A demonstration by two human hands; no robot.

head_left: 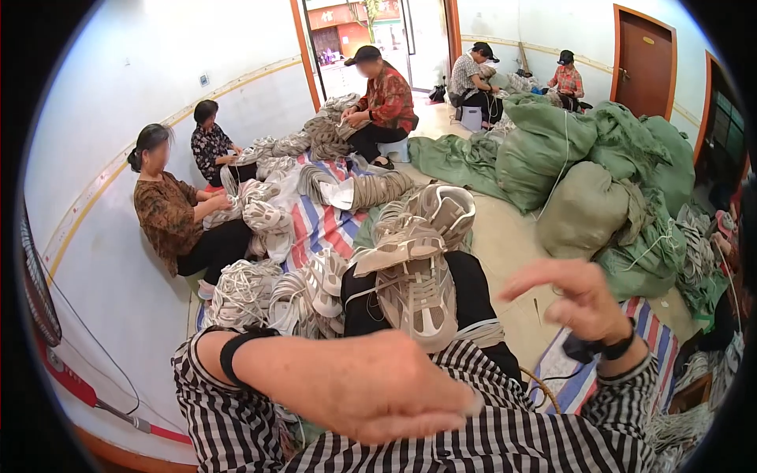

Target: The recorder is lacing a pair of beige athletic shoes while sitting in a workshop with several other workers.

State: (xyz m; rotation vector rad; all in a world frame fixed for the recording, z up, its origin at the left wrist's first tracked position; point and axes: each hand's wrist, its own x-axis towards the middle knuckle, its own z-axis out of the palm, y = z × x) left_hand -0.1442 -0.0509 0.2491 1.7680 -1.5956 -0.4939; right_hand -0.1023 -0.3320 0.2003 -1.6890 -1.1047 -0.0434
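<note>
A beige and grey sneaker upper (pixel 415 303) with pale laces threaded through it lies across my black-trousered lap. More beige uppers (pixel 449 211) are heaped just beyond my knees. My left hand (pixel 371 386) is held close to the camera, in front of my striped shirt, nearer to me than the upper. Its fingers are pressed together and point right; whatever they may pinch is hidden. To the right of the upper, my right hand (pixel 572 299) is raised apart from it, fingers curved and separated, with nothing visible between them.
Bundled laces (pixel 246 293) and stacked uppers (pixel 303 292) lie left of my legs. Striped sheeting (pixel 315 225) covers part of the floor. Big green sacks (pixel 544 146) stand to the right. Several people sit working along the walls. A fan (pixel 39 276) stands at far left.
</note>
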